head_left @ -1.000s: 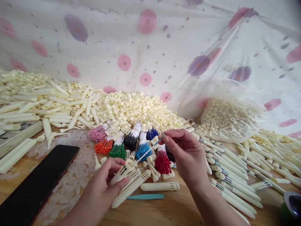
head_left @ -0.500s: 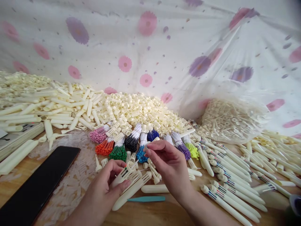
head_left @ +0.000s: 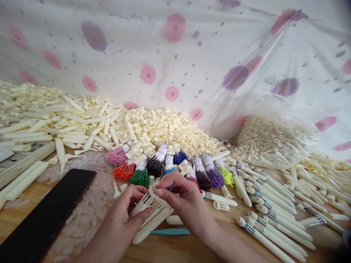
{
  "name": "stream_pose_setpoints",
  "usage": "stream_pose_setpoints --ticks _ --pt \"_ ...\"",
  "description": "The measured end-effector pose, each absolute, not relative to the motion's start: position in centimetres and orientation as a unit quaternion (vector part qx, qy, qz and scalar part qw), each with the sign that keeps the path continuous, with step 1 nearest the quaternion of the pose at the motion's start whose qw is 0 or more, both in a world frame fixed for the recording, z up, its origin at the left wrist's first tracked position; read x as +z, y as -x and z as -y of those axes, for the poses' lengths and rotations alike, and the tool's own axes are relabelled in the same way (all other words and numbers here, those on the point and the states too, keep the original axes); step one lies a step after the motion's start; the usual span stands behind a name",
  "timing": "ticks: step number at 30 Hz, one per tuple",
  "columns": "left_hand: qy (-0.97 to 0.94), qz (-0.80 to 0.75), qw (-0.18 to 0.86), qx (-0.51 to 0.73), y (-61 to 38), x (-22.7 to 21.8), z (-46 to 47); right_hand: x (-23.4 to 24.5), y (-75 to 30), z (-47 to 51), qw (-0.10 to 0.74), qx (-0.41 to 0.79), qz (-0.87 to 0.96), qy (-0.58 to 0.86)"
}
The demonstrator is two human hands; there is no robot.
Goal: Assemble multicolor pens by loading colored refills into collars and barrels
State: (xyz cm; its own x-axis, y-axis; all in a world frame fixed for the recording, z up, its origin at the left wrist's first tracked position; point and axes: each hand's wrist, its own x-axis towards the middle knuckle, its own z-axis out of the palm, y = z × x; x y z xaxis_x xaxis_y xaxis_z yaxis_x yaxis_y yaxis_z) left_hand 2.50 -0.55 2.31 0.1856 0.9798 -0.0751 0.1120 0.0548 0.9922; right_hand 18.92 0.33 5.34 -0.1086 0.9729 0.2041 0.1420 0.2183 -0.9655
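left grip (head_left: 120, 217) round slotted barrel (head_left: 144, 203), right grip (head_left: 186, 202) pinched at its rim (head_left: 154, 190); clear bag (head_left: 308, 131) of pale parts (head_left: 270, 137)

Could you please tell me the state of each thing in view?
Left hand, closed around a slotted pen barrel.
Right hand, fingertips at the barrel's slotted end.
Phone, lying flat, screen dark.
Coloured refills, gathered in bundles.
Clear bag, holding many small parts.
Teal tool, lying flat, partly hidden.
Pens, lying side by side.
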Motion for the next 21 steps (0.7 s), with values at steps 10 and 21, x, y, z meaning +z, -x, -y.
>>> stream_pose_setpoints --ticks 10,21 --pt "-0.579 -0.504 0.483 0.421 -2.1 1.6 0.8 6.2 -19.3 -0.5 0.448 0.512 0.576 0.453" --pt "-0.613 -0.503 0.451 0.409 -1.6 1.4 0.8 6.7 -19.5 -0.2 0.427 0.521 0.601 0.429"
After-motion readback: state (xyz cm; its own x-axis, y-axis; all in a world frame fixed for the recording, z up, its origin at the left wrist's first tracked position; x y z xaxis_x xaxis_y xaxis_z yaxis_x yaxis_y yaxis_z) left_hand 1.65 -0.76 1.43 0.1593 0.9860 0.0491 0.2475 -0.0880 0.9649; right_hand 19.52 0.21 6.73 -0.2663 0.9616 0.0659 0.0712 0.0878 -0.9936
